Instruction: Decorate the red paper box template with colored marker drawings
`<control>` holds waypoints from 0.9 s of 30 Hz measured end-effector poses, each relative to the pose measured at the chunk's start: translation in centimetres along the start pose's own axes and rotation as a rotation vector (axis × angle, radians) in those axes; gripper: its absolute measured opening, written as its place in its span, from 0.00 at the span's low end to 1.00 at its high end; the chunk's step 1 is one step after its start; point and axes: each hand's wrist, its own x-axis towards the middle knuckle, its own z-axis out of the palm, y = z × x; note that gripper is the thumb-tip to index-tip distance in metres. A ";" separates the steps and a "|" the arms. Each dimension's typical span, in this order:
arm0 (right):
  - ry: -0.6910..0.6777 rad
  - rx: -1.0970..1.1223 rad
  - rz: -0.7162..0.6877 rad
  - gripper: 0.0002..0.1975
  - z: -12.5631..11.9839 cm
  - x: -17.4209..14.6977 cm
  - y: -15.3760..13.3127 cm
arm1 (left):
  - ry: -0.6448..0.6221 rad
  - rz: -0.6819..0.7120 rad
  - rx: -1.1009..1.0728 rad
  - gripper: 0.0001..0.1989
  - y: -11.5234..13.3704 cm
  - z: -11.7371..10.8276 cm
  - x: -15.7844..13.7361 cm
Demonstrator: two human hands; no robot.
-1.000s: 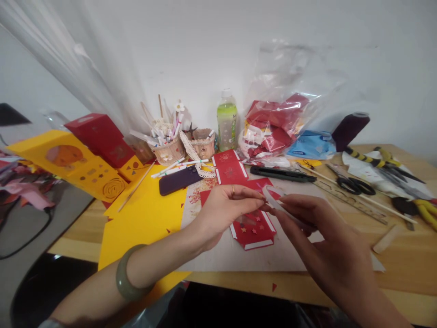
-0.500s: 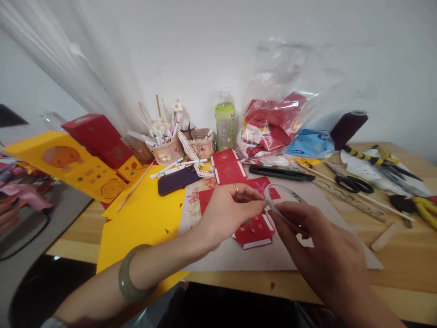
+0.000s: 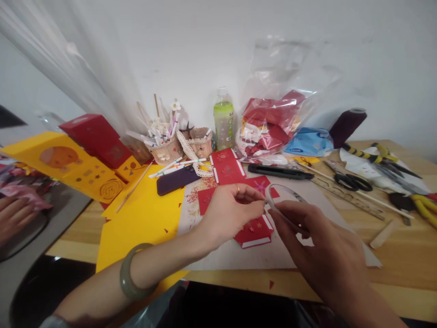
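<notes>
A thin roll of white tape (image 3: 269,196) is held up on edge above the red paper pieces. My right hand (image 3: 329,250) grips it between thumb and fingers, on its near side. At its left edge, the thumb and forefinger of my left hand (image 3: 227,214) are pinched together; any loose end of tape between them is too small to make out. Below lies a red paper piece with stars and white strips along its edges (image 3: 254,237). Behind it are more red pieces, one with a flower pattern (image 3: 227,166), partly covered by my left hand.
Yellow card (image 3: 136,237) and a dark phone (image 3: 177,180) lie left. A box cutter (image 3: 280,171), scissors (image 3: 351,182), ruler (image 3: 348,198) and pliers (image 3: 425,209) are right. Behind stand a bottle (image 3: 223,120) and plastic bag (image 3: 273,123). Another person's hand (image 3: 15,214) is far left.
My hands and the roll of tape keep almost the same position. The other person's hand at the far left has come further into view. The view has shifted very slightly.
</notes>
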 end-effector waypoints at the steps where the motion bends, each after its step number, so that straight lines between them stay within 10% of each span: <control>1: 0.001 -0.003 -0.001 0.04 0.1 0.0 0.0 | -0.001 0.001 0.012 0.03 0.0 0.0 0.0; 27: -0.029 0.123 0.094 0.06 -0.2 -1.4 1.6 | -0.105 -0.065 0.052 0.09 0.0 1.4 1.5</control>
